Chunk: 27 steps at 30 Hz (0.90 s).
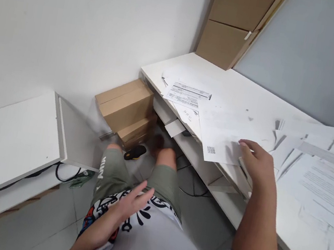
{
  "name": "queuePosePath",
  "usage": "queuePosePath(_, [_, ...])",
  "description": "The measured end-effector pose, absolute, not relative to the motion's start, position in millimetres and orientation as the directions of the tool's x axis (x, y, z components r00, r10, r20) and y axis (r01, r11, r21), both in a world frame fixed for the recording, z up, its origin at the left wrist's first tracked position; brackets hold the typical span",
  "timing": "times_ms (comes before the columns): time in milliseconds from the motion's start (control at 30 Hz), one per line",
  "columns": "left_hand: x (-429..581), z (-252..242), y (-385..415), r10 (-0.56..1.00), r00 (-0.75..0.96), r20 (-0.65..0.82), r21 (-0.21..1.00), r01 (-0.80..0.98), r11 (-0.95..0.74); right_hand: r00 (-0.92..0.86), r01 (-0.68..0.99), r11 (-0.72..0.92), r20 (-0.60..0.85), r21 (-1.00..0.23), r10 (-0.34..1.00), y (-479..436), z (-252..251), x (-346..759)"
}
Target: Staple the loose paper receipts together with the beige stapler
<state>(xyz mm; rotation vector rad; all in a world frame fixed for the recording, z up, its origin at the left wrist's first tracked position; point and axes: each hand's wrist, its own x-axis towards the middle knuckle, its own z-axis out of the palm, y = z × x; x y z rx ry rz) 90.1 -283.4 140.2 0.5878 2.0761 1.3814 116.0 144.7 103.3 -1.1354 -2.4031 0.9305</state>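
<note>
Right hand point(256, 165) curls over a QR-coded sheet point(221, 144), its grip hidden.

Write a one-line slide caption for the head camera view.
Right hand on a QR-coded sheet atop a white desk; left hand over a graphic T-shirt.

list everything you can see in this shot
desk: 1, white, along the right wall
printed papers: many, white, spread over the desk
sheet with QR code: 1, white, at the desk edge
stacked cardboard boxes: at least 2, brown, in the corner by the desk end
upright cardboard boxes: 2, brown, against the wall behind the desk
shelf unit: 1, white, at left
cable: 1, black, by the shelf unit
floor tiles: many, pale grey, underfoot
shorts: 1 pair, olive, worn
t-shirt: 1, white with print, worn
left hand: 1, open, above the t-shirt
right hand: 1, at the papers
</note>
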Motion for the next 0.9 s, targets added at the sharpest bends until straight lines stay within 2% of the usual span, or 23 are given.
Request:
queuePosePath(67, [87.6,167.1,-277.4,0.648,-0.754,-0.104,0.994,-0.07,0.078,-0.621,0.578,0.463,0.005,-0.672,0.784,143.2,105.8,114.9])
queuePosePath(100, [86.3,178.7,-275.8,0.66,-0.749,-0.049,0.982,-0.158,-0.107,-0.618,0.587,0.461,0.0,-0.665,0.786,142.8,106.5,114.3])
queuePosePath(167, [85.0,197.6,-275.3,0.666,-0.741,0.082,0.852,-0.294,-0.433,-0.618,0.602,0.465,-0.01,-0.649,0.786,142.3,106.5,113.1])
queuePosePath(233, [85.9,210.3,-276.9,0.678,-0.713,0.179,0.749,-0.348,-0.564,-0.623,0.61,0.476,-0.013,-0.633,0.782,141.9,105.4,112.3])
queuePosePath(433, [92.4,219.2,-283.8,0.683,-0.672,0.288,0.722,-0.316,-0.616,-0.635,0.624,0.511,-0.004,-0.591,0.772,142.2,101.4,111.7])
queuePosePath(767, [89.2,227.1,-292.1,0.671,-0.639,0.375,0.768,-0.191,-0.611,-0.638,0.638,0.528,-0.001,-0.56,0.77,143.2,99.4,110.3])
queuePosePath(900, [87.8,229.3,-290.8,0.682,-0.636,0.361,0.833,-0.108,-0.542,-0.623,0.652,0.514,-0.007,-0.558,0.782,140.8,102.6,110.6])
